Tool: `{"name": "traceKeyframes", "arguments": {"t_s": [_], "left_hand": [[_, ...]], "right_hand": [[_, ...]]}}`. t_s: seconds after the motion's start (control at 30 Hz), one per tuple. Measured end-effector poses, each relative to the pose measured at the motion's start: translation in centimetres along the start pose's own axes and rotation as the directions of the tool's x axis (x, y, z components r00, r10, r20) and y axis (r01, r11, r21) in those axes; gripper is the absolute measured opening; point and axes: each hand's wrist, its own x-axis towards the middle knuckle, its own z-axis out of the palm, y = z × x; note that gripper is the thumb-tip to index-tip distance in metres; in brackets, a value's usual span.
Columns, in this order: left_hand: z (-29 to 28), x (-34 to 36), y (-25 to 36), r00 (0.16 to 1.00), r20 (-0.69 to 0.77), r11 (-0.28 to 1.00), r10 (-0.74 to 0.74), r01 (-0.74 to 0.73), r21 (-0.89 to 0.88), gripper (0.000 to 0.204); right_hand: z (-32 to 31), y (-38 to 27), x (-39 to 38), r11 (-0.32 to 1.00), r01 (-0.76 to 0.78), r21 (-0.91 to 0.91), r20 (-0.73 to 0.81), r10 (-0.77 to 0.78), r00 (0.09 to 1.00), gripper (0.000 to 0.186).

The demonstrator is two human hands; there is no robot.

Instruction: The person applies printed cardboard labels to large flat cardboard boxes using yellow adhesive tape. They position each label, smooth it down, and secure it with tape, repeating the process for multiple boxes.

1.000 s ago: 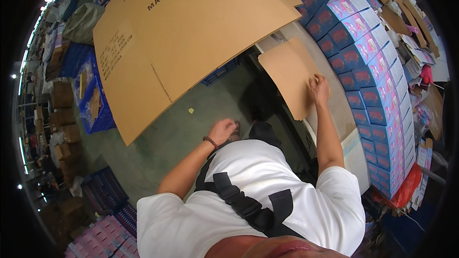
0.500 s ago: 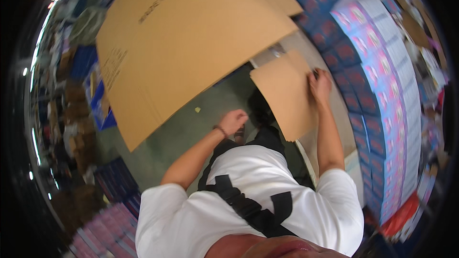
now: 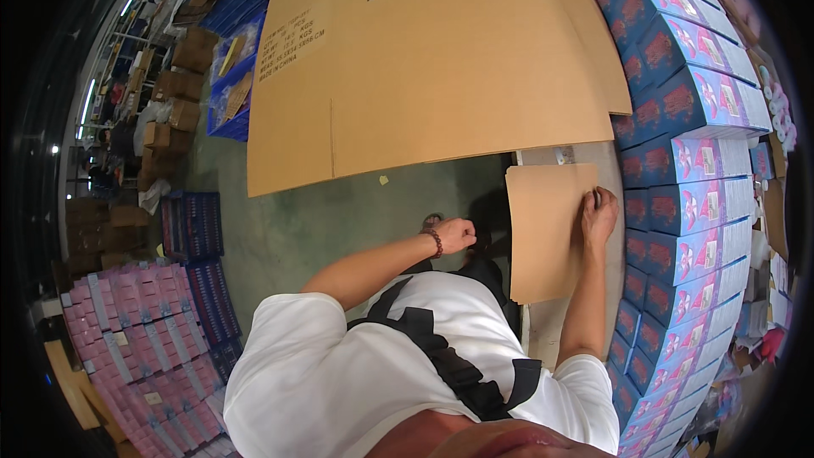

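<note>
A small tan cardboard sheet [image 3: 551,229] lies flat on a pale bench surface [image 3: 585,154] to my right. At its right edge rests my right hand [image 3: 599,219], fingers curled in around something small and dark that I cannot make out. My left hand [image 3: 458,236], with a beaded bracelet at the wrist, hangs in a loose fist over the floor in front of my body. Nothing shows in it. Ahead, a large flat cardboard sheet [image 3: 441,59] with black print reaches across the view, its near edge just beyond the small sheet.
Stacked blue boxes with pink-printed ends [image 3: 678,237] line the bench's right side. Blue plastic bins [image 3: 233,76] stand to the far left. Nearer on the left are a dark blue crate [image 3: 193,225] and stacked pink packages [image 3: 140,348]. Green floor [image 3: 297,229] lies between.
My view has turned, so the sheets and boxes sit at a different angle. The right hand stays at the small sheet's right edge; the left remains a loose fist.
</note>
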Motion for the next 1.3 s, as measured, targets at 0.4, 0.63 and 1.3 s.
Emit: {"name": "traceKeyframes", "arguments": {"t_s": [0.4,0.63,1.3], "left_hand": [[-0.2,0.7,-1.9,0.989,0.063,0.981,-0.137,0.144,-0.131,0.025],[-3.5,6.7,-2.6,0.970,-0.057,0.881,-0.237,0.189,-0.434,0.016],[-3.3,13.4,2.2,0.953,0.098,0.540,-0.287,0.246,-0.805,0.069]], "right_hand": [[1.0,0.5,1.1,0.998,-0.045,0.040,-0.044,0.046,0.998,0.026],[4.1,-1.8,6.3,0.978,0.153,0.143,-0.213,-0.121,0.970,0.023],[-0.2,2.7,-7.0,0.957,-0.200,0.210,-0.346,0.264,0.900,0.023]]}}
